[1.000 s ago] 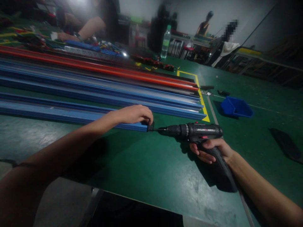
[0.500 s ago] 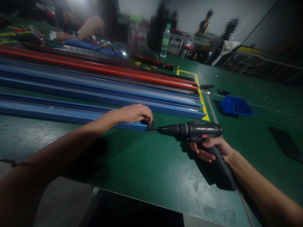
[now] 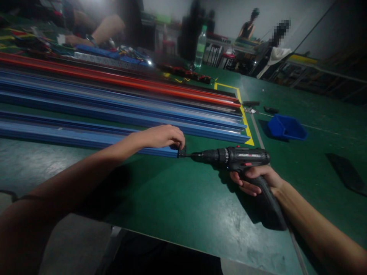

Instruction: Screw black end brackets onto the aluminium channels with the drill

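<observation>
My right hand [image 3: 258, 181] is wrapped round the grip of a black cordless drill [image 3: 243, 156], which points left. The drill's thin bit reaches a small black end piece [image 3: 182, 151] at the end of the nearest blue rail [image 3: 86, 134]. Over that rail end lies my left hand [image 3: 166, 136], its fingers curled down on the black piece. The fingertips partly cover the piece, and where the bit meets it is too small to make out.
Several more blue rails [image 3: 200, 128] and a red rail [image 3: 172, 88] lie behind, ending near yellow tape [image 3: 247, 128]. A blue bin [image 3: 286, 128], a dark flat object [image 3: 345, 173] and a bottle [image 3: 200, 49] stand or lie beyond. A co-worker's arm [image 3: 106, 30] is across the table [image 3: 183, 214].
Both hands, the drill and the nearest rail keep their places. Only a very slight shift of the whole view shows.
</observation>
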{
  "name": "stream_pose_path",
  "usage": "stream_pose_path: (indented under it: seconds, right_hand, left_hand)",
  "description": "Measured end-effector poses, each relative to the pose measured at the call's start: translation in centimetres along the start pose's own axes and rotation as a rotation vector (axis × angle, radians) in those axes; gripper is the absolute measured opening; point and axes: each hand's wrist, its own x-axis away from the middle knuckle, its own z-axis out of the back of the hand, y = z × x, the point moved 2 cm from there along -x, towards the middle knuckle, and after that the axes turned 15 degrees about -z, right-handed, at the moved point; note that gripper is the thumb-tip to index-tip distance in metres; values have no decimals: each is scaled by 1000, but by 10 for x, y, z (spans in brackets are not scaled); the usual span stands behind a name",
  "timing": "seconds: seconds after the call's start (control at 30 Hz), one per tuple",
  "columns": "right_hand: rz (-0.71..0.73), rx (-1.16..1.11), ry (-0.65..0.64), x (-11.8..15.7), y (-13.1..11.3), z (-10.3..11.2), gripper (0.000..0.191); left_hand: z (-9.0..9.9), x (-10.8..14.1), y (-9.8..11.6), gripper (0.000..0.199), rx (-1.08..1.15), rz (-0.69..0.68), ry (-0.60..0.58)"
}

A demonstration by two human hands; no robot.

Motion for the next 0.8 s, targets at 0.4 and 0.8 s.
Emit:
stream_pose_path:
  seconds: [0.4, 0.8]
  right_hand:
    - [-4, -4, -14, 1, 1, 4, 37]
    - [17, 31, -36, 0, 1, 2, 35]
  left_hand:
    - [0, 1, 0, 25, -10, -9, 2]
    - [1, 0, 2, 22, -14, 9, 0]
